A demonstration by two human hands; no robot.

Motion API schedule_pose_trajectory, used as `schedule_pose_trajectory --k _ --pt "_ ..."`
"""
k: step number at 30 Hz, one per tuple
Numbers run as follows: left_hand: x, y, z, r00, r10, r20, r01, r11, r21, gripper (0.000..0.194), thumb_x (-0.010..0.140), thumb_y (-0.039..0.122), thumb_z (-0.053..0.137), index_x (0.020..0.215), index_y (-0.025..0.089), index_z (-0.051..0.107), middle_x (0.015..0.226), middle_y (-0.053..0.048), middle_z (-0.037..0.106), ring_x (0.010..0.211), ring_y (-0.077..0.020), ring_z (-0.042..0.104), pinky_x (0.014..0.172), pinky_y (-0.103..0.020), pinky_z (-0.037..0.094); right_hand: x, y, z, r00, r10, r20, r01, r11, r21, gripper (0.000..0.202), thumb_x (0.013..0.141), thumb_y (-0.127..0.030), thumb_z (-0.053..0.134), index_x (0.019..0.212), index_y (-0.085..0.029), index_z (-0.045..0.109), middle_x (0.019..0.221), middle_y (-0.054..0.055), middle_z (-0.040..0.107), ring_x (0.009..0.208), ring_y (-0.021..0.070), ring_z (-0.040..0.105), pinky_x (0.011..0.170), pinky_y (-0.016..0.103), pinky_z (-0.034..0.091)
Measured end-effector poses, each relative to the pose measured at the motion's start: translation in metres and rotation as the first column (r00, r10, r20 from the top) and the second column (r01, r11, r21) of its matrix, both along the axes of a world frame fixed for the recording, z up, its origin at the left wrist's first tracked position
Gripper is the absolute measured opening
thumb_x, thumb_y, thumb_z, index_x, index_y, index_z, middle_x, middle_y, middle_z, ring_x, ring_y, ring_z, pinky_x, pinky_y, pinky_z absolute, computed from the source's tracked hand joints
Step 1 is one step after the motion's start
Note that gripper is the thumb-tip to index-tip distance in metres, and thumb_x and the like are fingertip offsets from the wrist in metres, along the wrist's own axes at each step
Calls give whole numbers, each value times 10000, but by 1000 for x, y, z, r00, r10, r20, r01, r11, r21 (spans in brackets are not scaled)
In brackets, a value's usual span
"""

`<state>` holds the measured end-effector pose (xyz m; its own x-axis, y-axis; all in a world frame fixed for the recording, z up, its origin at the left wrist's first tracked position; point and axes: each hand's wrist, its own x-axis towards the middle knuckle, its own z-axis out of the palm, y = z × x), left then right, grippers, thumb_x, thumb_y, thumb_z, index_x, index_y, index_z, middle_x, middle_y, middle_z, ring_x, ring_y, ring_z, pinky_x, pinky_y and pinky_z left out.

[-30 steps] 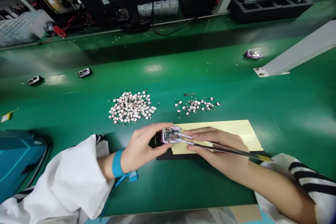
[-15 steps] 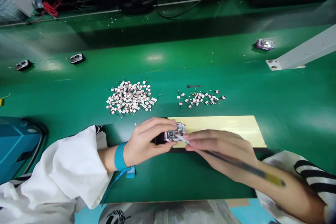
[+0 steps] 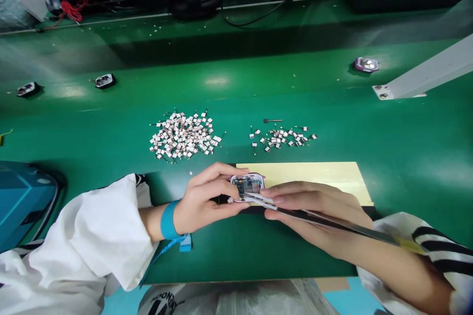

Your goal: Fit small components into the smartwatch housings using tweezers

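My left hand [image 3: 209, 192], with a blue wrist strap [image 3: 169, 220], grips a small open device housing [image 3: 248, 187] by its left side. A circuit board shows inside its pale, purple-edged rim. Between thumb and fingers, my right hand [image 3: 314, 206] holds a pair of tweezers [image 3: 332, 224]. Their tips reach over the lower part of the board; whether they pinch anything I cannot tell. Under the hands lies a pale yellow strip [image 3: 314, 177] with black edges.
Beyond the hands lie a large pile of small white parts with short leads [image 3: 183, 135] and a smaller group [image 3: 281, 138]. Other housings [image 3: 105, 81] sit farther back. A white metal bracket [image 3: 424, 71] stands at right, a blue case [image 3: 25, 204] at left.
The tweezers have turned, their rear end swinging right toward my sleeve. My left fingers have shifted on the housing, and more of the board shows.
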<state>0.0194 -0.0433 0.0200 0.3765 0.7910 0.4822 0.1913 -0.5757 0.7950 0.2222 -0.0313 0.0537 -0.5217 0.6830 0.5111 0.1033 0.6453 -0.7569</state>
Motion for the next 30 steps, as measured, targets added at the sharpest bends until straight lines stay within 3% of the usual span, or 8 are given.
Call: schedule_pose_trajectory --k 5,10,15,21,30 --pt "2 1 3 1000 0 3 0 998 71 190 632 63 695 710 103 527 994 -128 582 935 -159 583 784 -222 509 0 1 -4 1000 25 -15 -25 1000 -8 271 679 -12 675 916 -115 594 892 83 646 833 136 620 786 196 533" --pt "2 0 2 1000 -4 22 3 1000 15 181 647 44 676 720 103 521 1029 -140 562 970 -197 577 785 -268 526 -1 0 -6 999 16 -40 -15 1000 23 299 659 34 667 911 -114 603 890 87 646 817 147 624 762 211 541" --pt "0 1 0 1000 -24 15 24 1000 -2 170 649 35 668 724 105 532 1035 -136 549 992 -222 570 786 -302 534 -5 0 -8 985 -87 -149 75 993 -88 253 662 40 657 847 -126 608 850 70 649 789 149 627 716 224 546" --pt "-1 3 0 998 -34 43 34 999 7 176 635 35 677 728 98 541 1030 -134 544 992 -219 569 804 -304 533 -2 5 -11 984 -45 -171 -11 950 -313 226 651 -40 698 823 -164 621 818 36 657 783 165 632 746 269 551" --pt "0 4 0 997 -53 47 53 999 3 166 648 13 654 755 102 563 1036 -119 521 1002 -212 562 833 -310 530 -5 6 -11 988 -36 -149 -3 967 -254 254 648 -12 687 844 -163 628 824 51 658 772 156 635 744 224 542"
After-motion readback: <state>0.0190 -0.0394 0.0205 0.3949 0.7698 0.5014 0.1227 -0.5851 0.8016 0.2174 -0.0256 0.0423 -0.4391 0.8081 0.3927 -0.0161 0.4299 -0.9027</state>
